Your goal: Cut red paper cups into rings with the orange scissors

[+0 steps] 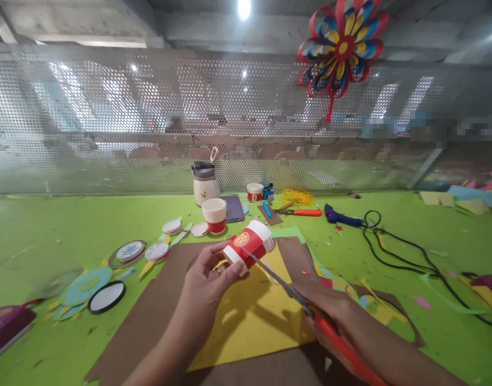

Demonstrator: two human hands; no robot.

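Over the green counter (pixel 89 225) and a yellow sheet (pixel 246 343), red-handled scissors (pixel 300 298) are gripped by the right hand (pixel 332 306); their tip is laid at the red-banded paper cup (pixel 248 240), held tilted by the left hand (pixel 208 281). Cutting seems under way; for the next move, steady holding is probably needed.
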